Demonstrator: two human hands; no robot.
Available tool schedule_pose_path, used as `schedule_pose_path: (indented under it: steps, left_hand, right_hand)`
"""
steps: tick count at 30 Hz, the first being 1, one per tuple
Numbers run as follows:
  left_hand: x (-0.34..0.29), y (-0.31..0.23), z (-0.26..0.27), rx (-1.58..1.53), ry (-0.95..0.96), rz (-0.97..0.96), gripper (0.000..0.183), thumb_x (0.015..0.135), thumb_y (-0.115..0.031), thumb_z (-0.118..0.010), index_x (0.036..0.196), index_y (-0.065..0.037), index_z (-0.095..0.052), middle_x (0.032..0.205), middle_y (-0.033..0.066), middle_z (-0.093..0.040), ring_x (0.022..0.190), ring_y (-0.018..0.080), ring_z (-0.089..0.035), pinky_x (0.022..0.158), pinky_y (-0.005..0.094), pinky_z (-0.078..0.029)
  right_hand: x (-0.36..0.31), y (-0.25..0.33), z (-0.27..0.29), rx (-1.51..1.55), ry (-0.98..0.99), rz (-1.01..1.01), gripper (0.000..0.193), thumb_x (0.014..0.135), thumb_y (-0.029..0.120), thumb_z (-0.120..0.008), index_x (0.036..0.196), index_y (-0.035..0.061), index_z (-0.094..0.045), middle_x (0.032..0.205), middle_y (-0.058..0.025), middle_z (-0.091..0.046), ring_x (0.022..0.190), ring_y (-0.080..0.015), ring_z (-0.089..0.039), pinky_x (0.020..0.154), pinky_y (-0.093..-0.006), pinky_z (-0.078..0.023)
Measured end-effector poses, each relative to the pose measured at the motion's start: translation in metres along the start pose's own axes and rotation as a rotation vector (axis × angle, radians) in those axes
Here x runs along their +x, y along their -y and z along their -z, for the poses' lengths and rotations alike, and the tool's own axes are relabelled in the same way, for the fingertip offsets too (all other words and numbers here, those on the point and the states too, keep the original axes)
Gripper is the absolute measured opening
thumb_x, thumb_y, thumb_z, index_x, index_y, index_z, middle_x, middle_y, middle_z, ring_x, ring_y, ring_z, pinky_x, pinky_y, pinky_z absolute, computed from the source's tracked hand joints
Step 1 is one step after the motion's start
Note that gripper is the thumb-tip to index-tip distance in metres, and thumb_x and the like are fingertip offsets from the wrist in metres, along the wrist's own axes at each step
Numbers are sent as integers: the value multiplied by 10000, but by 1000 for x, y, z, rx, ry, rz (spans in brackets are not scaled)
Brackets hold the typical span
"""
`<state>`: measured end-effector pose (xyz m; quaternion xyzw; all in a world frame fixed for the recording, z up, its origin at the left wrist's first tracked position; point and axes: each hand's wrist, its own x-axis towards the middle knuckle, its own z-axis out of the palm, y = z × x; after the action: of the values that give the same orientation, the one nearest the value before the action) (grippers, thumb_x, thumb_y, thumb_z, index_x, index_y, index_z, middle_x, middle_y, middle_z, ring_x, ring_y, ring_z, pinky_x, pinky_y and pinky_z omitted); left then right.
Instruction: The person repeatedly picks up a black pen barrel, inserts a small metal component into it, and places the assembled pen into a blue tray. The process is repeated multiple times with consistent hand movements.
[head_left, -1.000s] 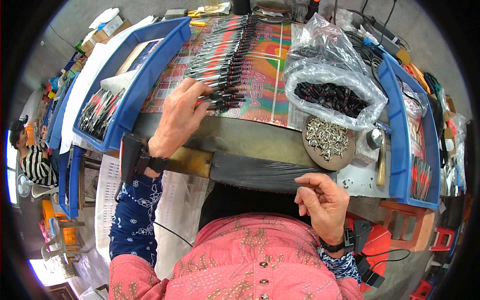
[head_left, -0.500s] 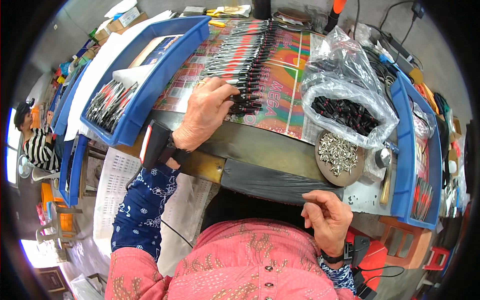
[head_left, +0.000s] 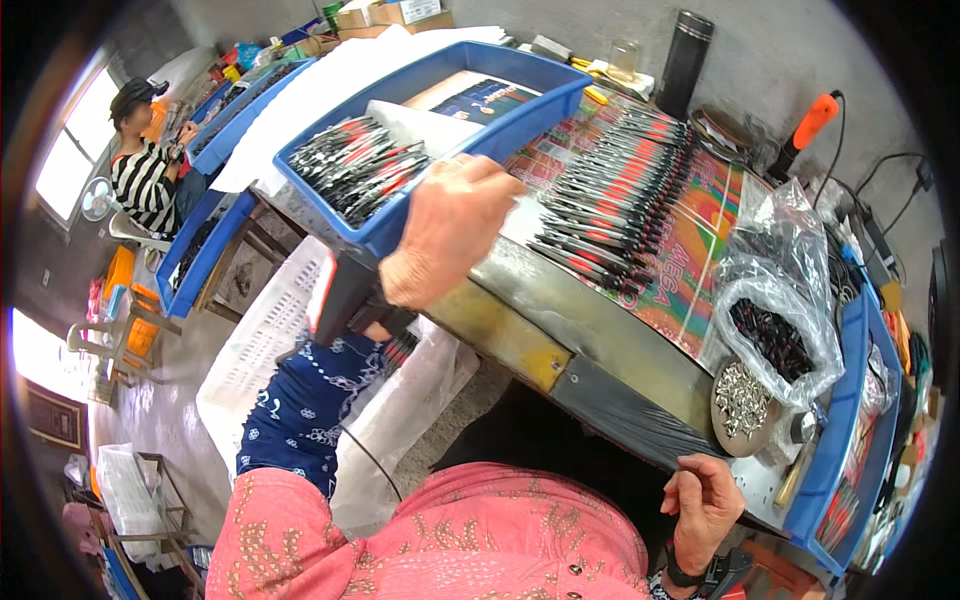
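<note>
Wide fisheye view from the head, facing down, near workbench (head_left: 600, 340)

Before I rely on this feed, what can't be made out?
Head view: whether the blurred left hand holds anything; its own back hides the palm.
Head view: lower layers in the blue tray beside it, under the upper pens.
Head view: lower contents of the clear bag, under black parts.
Head view: what the striped-shirted co-worker holds; too small.

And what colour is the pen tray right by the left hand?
The pen tray is blue; it shows best in the head view.
</note>
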<state>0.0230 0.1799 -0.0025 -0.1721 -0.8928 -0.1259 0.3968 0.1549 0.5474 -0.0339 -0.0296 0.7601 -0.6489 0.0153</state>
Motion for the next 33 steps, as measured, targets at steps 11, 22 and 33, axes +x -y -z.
schedule_pose_path:
  steps: [11, 22, 33]
  left_hand:
    - [-9, 120, 41, 333, 204, 251, 160, 828, -110, -643, 945, -46, -731, 868, 177, -676, 851, 353, -662, 777, 424, -520]
    - [2, 162, 31, 411, 464, 312, 184, 824, -120, -589, 902, -80, -751, 938, 191, -703, 924, 359, -676, 811, 436, -532]
    - [4, 195, 22, 446, 579, 378, 180, 875, -200, -667, 886, -26, -713, 879, 157, -633, 860, 330, -630, 777, 413, -519]
  right_hand:
    - [1, 6, -1, -76, 45, -15, 109, 929, -5, -620, 1015, -69, -641, 743, -73, -630, 582, -93, -577, 514, -209, -454]
    - [-1, 6, -4, -128, 91, -6, 95, 907, -18, -630, 976, -72, -666, 782, -69, -640, 589, -87, -585, 522, -203, -456]
    - [-7, 21, 13, -333, 23, 72, 100, 862, 11, -662, 951, -26, -688, 746, -82, -662, 593, -112, -617, 548, -251, -479]
